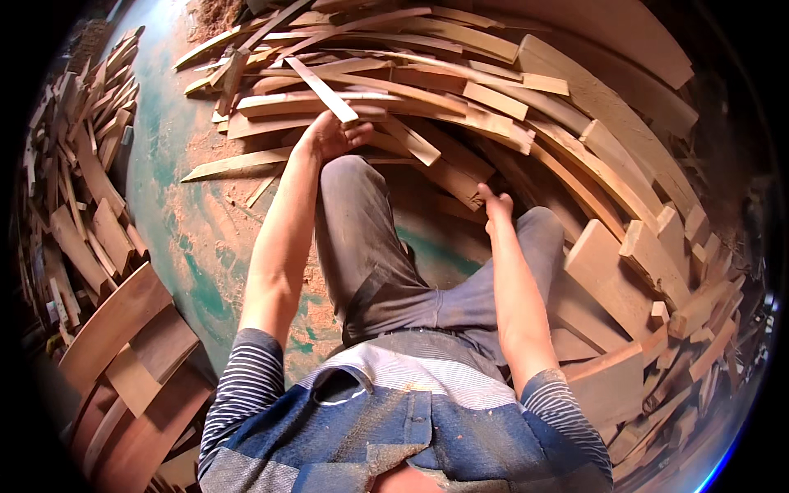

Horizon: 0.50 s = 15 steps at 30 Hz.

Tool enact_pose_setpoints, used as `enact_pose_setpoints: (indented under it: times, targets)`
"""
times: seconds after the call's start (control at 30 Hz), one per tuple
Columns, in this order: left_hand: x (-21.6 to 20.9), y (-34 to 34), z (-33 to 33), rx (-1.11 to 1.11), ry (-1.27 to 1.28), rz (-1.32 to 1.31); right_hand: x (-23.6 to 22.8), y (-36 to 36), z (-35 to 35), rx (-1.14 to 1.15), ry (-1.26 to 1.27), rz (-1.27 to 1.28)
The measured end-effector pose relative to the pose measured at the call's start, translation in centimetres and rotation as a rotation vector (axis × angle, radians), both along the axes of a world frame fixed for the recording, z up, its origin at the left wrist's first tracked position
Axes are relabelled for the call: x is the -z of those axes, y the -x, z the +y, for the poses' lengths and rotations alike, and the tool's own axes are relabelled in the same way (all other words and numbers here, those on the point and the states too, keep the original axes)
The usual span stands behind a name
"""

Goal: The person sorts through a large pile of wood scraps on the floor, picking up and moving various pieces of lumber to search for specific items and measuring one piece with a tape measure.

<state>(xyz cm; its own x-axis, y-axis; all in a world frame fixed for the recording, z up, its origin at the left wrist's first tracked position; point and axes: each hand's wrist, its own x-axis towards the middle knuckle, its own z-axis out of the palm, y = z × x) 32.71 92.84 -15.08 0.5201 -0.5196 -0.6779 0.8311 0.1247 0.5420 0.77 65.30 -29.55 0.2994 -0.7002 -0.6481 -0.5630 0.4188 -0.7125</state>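
My left hand (333, 135) is beyond my left knee, palm turned up. The near end of a narrow pale wood strip (320, 89) lies between its thumb and fingers. The strip slants away to the upper left, over the stacked wood. Beside my right knee, my right hand (497, 205) is closed at the near end of a brownish wooden board (450, 179). Its fingertips are partly hidden. A shorter pale wood piece (412, 141) sticks out of the pile between my hands.
A long pile of wood strips (386, 62) curves across the far side. Thick wood blocks (610, 275) are stacked at my right. More offcuts (90, 164) and curved boards (119, 329) lie at the left. Sawdust (214, 197) covers parts of the green floor (193, 287).
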Motion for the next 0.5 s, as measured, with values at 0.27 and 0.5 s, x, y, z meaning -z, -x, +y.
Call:
enact_pose_setpoints:
  times: [0.27,0.5]
  targets:
    - [-0.2,-0.6,-0.6,-0.176,0.038,-0.001,5.1,-0.1,-1.1,0.232,-0.107,-0.182]
    - [-0.9,-2.0,-2.0,-0.326,0.039,0.008,-8.1,-0.7,1.6,0.031,-0.306,-0.417]
